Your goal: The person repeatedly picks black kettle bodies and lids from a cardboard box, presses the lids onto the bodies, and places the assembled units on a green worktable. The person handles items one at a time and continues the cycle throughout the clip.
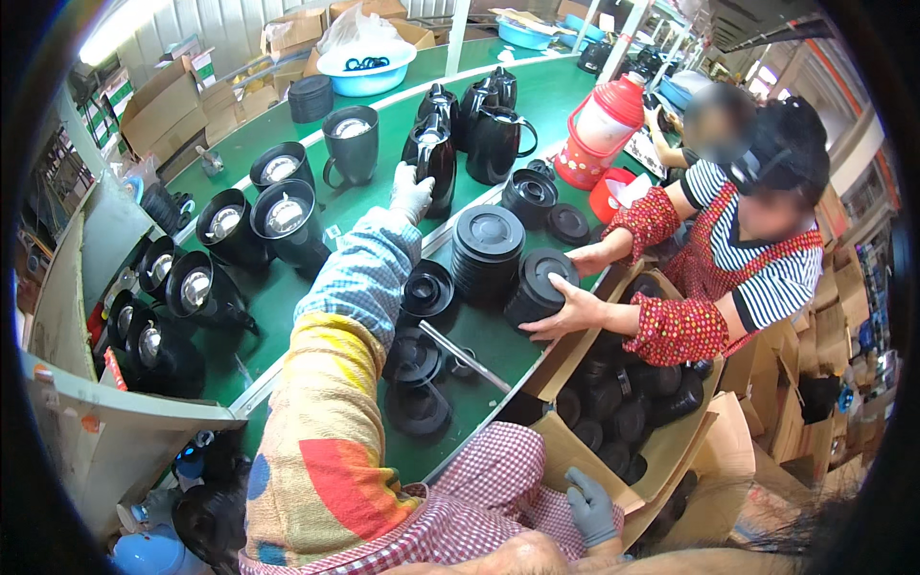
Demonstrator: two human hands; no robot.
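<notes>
My left hand, in a pale glove, reaches across the green work surface with its fingers closed on a glossy black jug. More glossy black jugs stand upright just behind and to the right of it. To its left, several black jugs with shiny silver insides lie tilted or stand with their mouths showing. My right hand, in a grey glove, rests low over my checked apron. Its fingers are partly stretched out, and nothing shows in them.
A co-worker's hands hold black round lids beside a lid stack. A metal rod lies by loose black rings. An open carton of black parts stands at right. Farther back are a red bucket and a blue basin.
</notes>
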